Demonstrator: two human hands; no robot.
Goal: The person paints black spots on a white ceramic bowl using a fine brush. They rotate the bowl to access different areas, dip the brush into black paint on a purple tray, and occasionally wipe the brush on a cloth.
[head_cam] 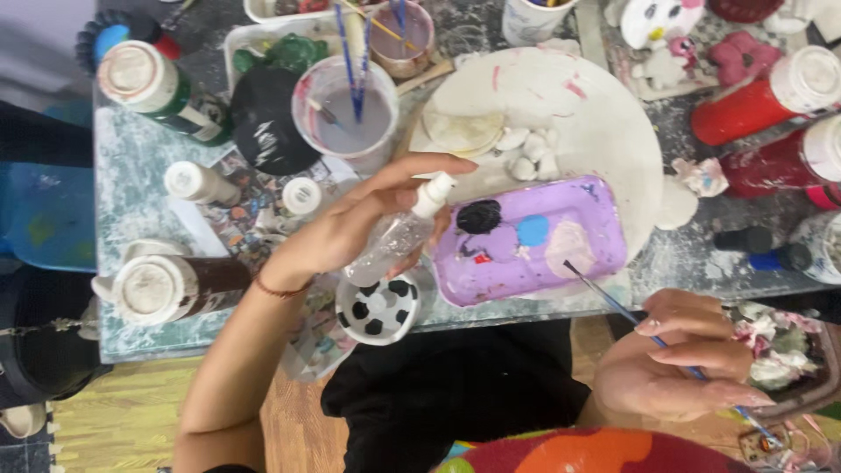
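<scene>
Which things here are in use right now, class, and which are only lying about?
In use:
left hand holding a clear spray bottle
right hand holding a thin paintbrush
purple palette tray with paint blobs

Lying about:
cup of murky water with brushes
red paint bottles
green paint bottle
black-spotted white cup

Bright, even light (slightly soft focus throughout)

Your spray bottle (399,235) sits left of the tray (596,254); the cup (346,114) stands behind it, the bowl (378,311) before it.
</scene>
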